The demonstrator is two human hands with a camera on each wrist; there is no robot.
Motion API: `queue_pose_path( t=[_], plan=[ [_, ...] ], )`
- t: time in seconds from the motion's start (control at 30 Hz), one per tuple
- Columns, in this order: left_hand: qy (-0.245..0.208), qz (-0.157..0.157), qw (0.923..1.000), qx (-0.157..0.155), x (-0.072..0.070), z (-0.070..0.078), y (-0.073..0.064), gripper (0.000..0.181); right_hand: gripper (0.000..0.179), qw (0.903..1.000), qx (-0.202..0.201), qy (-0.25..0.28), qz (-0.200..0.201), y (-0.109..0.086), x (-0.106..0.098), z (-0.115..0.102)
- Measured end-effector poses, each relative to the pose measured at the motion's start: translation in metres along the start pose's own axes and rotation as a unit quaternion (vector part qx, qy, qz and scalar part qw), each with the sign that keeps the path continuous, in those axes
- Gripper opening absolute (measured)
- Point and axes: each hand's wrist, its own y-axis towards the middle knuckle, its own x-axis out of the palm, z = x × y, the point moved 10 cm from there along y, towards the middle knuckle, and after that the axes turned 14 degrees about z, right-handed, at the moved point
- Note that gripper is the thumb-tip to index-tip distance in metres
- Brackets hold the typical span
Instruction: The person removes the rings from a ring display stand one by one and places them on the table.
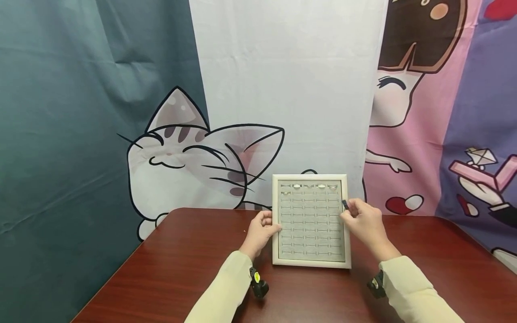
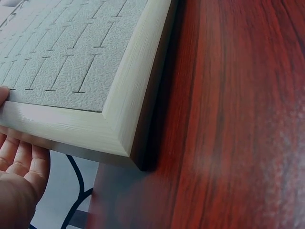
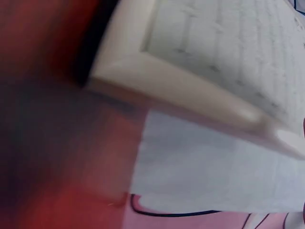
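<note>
A ring display board (image 1: pixel 310 220), grey and slotted inside a pale frame, stands upright on the table. Several rings (image 1: pixel 297 186) sit in its top row, and one ring (image 1: pixel 286 193) is at the left of the second row. My left hand (image 1: pixel 258 233) grips the board's left edge, thumb at the front. In the left wrist view its fingers (image 2: pixel 39 167) lie behind the pale frame (image 2: pixel 136 71). At the right edge, my right hand (image 1: pixel 366 224) pinches a small dark piece (image 1: pixel 345 204) by its fingertips. The right wrist view is blurred and shows mostly the frame's corner (image 3: pixel 128 71).
The board stands on a reddish-brown wooden table (image 1: pixel 173 278). A thin black loop (image 1: pixel 309 171) shows above the board's top edge. Behind the table hangs a printed cloth backdrop (image 1: pixel 291 80) with a cartoon cat (image 1: pixel 181 166). Dark wrist cameras (image 1: pixel 260 287) are worn at both sleeves.
</note>
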Motion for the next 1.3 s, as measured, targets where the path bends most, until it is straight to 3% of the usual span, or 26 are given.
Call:
queue_pose_path(
  t=[0.2, 0.4, 0.6, 0.7, 0.8, 0.87, 1.3],
  plan=[
    [0.008, 0.009, 0.9999, 0.008, 0.0, -0.013, 0.008, 0.038, 0.009, 0.9995, 0.021, -0.021, -0.012, -0.02, -0.009, 0.02],
    [0.016, 0.015, 0.9997, 0.005, -0.001, -0.015, 0.007, 0.038, 0.011, 0.9983, 0.033, -0.038, -0.03, -0.034, -0.018, 0.037],
    [0.009, 0.013, 0.9999, 0.002, -0.001, -0.015, 0.006, 0.037, 0.012, 0.9914, 0.068, -0.073, -0.085, -0.041, -0.024, 0.057],
    [0.006, 0.016, 0.9999, 0.0, -0.002, -0.016, 0.007, 0.037, 0.009, 0.9741, 0.104, -0.089, -0.18, -0.051, -0.015, 0.071],
    [0.006, 0.02, 0.9998, 0.001, -0.004, -0.017, 0.007, 0.036, 0.007, 0.9433, 0.156, -0.094, -0.277, -0.067, -0.006, 0.086],
    [0.008, 0.02, 0.9998, 0.001, -0.004, -0.018, 0.007, 0.036, 0.008, 0.9265, 0.185, -0.093, -0.314, -0.077, -0.004, 0.094],
    [0.008, 0.016, 0.9998, 0.007, -0.001, -0.016, 0.008, 0.037, 0.013, 0.8734, 0.296, -0.036, -0.385, -0.113, 0.002, 0.112]
  ],
)
